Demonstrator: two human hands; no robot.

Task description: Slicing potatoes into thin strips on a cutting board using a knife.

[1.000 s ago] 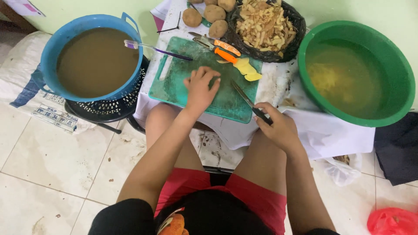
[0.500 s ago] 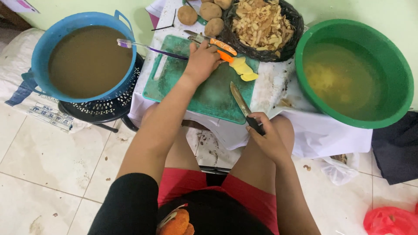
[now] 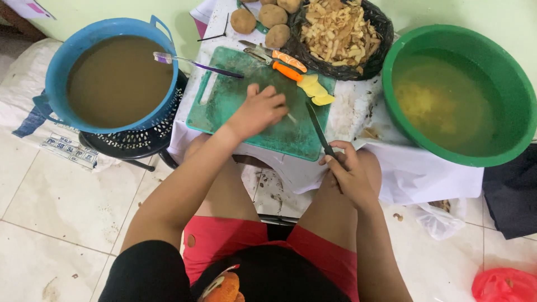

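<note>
1. On the green cutting board (image 3: 235, 103), near its middle, the left hand (image 3: 258, 110) is laid palm down, its fingers (image 3: 273, 100) curled over something that is hidden from view; whether anything is gripped cannot be told.
2. Just right of it, a dark-handled knife (image 3: 318, 126) is held by the right hand (image 3: 348, 174), the fingers wrapped tight round the handle and the blade angled up across the board's right edge.
3. At the board's far right corner, yellow potato slices (image 3: 316, 90) are piled, with an orange-handled peeler (image 3: 282, 62) beside them.
4. Beyond these, whole potatoes (image 3: 267, 21) and a black bag of peelings (image 3: 341, 34) are set on the white-covered worktop (image 3: 358, 106).
5. To the left a blue basin (image 3: 112, 72) of brown water is seen, a purple toothbrush (image 3: 196, 64) resting across its rim; to the right a green basin (image 3: 458, 95) of cloudy water is placed.
</note>
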